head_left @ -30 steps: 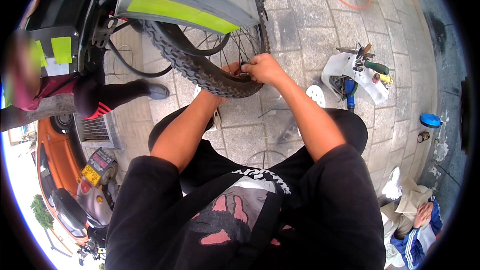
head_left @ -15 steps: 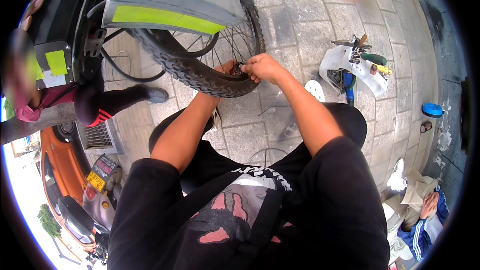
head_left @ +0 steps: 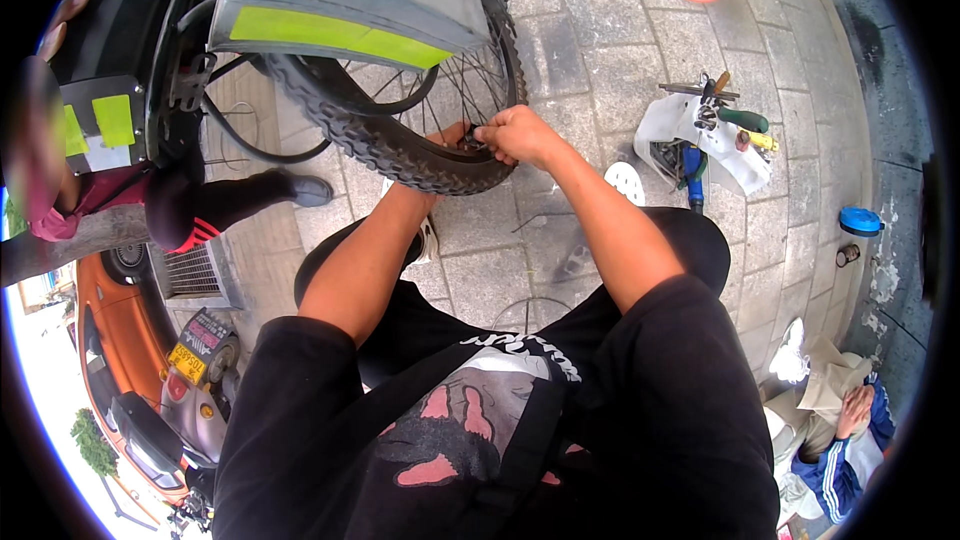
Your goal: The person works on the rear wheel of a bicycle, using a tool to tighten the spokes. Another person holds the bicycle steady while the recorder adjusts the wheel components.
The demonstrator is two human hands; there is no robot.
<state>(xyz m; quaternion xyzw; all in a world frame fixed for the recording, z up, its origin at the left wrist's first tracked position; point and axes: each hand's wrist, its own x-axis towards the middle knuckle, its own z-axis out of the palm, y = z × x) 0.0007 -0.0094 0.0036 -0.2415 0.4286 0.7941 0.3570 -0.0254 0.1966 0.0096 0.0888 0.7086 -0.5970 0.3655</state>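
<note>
Paving (head_left: 610,50) spreads wide beside the tyre (head_left: 405,152), right hand (head_left: 517,134) pinching its inner edge, left hand's (head_left: 452,134) grip unclear.

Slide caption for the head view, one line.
Left hand and right hand at the inner edge of a knobby bike tire, a white container of tools on paving at right.

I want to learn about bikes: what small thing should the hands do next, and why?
Perhaps the left hand should steady the tyre, since it reaches around from behind, and the right hand is busy at a small dark part just inside, where wobbling could make it slip.
</note>
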